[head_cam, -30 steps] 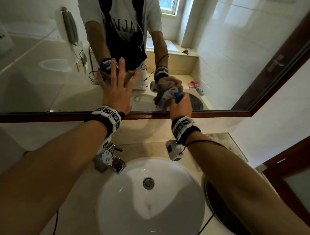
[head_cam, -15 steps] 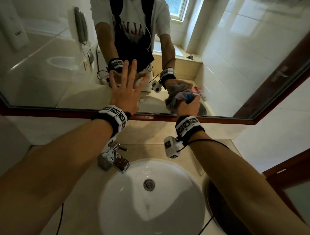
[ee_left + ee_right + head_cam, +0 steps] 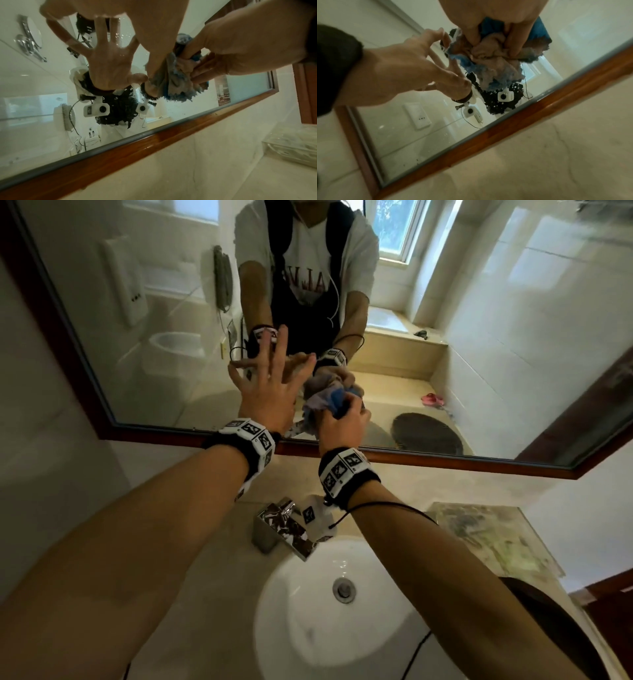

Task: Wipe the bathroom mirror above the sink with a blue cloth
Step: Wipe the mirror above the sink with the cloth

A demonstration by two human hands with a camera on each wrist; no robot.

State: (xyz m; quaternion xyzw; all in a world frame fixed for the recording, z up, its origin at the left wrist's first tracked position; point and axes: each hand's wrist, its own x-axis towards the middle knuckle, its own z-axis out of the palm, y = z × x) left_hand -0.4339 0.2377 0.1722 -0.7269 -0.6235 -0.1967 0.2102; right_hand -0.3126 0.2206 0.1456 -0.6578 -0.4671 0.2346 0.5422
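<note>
The wood-framed mirror (image 3: 479,354) hangs above the white sink (image 3: 301,628). My left hand (image 3: 270,388) lies flat on the glass near the lower edge, fingers spread and straight. Right beside it my right hand (image 3: 342,424) grips a bunched blue and beige cloth (image 3: 327,398) and presses it on the glass. In the left wrist view the cloth (image 3: 178,77) bulges between the fingers of the right hand (image 3: 248,40), almost touching my left thumb. In the right wrist view my right hand (image 3: 496,17) clutches the cloth (image 3: 491,58), with the left hand (image 3: 399,70) to its left.
A chrome faucet (image 3: 284,529) stands behind the basin on the beige counter (image 3: 205,577). A clear glass tray (image 3: 489,539) sits on the counter's right, with a dark round object (image 3: 575,638) below it. The mirror's wooden frame (image 3: 445,462) runs just under both hands.
My right hand has slid the cloth left along the glass, closing the gap to my left hand. The left hand stays flat on the mirror. The view has tilted upward.
</note>
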